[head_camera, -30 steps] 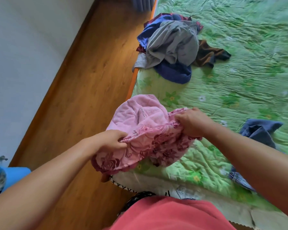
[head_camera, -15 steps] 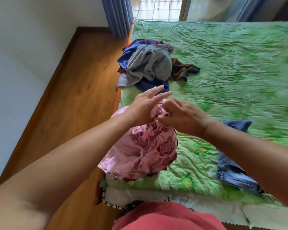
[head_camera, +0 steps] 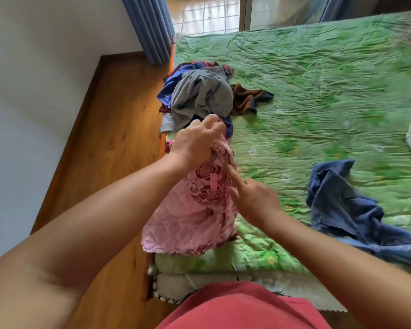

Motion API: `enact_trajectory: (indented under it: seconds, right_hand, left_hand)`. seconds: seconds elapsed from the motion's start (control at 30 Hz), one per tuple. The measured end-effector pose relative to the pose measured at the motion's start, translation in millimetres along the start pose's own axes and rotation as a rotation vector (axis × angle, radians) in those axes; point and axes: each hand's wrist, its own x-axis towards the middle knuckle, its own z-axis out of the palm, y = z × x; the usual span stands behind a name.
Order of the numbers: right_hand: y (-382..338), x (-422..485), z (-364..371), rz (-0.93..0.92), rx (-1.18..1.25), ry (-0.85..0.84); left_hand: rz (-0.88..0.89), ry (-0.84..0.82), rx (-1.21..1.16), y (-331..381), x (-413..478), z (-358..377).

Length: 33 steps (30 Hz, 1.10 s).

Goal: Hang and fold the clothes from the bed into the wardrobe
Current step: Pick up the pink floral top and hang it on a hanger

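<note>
The left grip (head_camera: 197,138) is closed round the bunched top of the pink garment (head_camera: 195,214) and carries its whole weight. The right grip (head_camera: 252,198) lays a straight forefinger along the garment's right edge. I cannot tell whether the thumb pinches the cloth behind it.

The garment hangs in folds from the left grip over the near left corner of the bed (head_camera: 318,96). I judge it light, thin and limp. It will not hold a shape unsupported and may slide through a loose hold.

A small pink tab (head_camera: 213,185) shows on the patterned panel. I would take hold at the two upper corners and spread them apart to find the shape.

A pile of clothes (head_camera: 199,96) lies on the bed beyond, and a blue garment (head_camera: 342,210) lies to the right.
</note>
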Motion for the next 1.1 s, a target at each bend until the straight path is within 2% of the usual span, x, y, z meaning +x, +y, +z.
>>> enact_trajectory:
  seconds: [0.07,0.27,0.4,0.5,0.63,0.77,0.9,1.0,1.1]
  right_hand:
    - [-11,2,19,0.135,0.229,-0.030]
    - [-40,33,36,0.346,0.481,-0.115]
    - [-85,43,36,0.270,0.657,-0.032]
    - [-99,46,33,0.233,0.626,0.090]
    - [-58,73,-4,0.207,0.470,0.225]
    - [-13,95,-60,0.129,0.207,0.287]
    - [-3,101,-107,0.010,-0.051,0.387]
    - [5,98,-133,-0.048,-0.288,0.374]
    - [17,89,-144,0.032,-0.314,0.321]
  left_hand:
    - [-0.009,0.012,0.102,-5,-1,-18]
    - [-0.006,0.188,0.199,-12,-19,-78]
    - [-0.048,0.386,0.249,-21,-31,-120]
    - [-0.079,0.495,0.272,-31,-40,-142]
    - [-0.164,0.497,0.329,-63,-65,-145]
    - [-0.283,0.328,0.317,-101,-94,-116]
    - [-0.380,0.156,0.363,-119,-108,-82]
    - [-0.446,0.192,0.231,-126,-103,-71]
    - [-0.509,0.225,-0.009,-123,-95,-66]
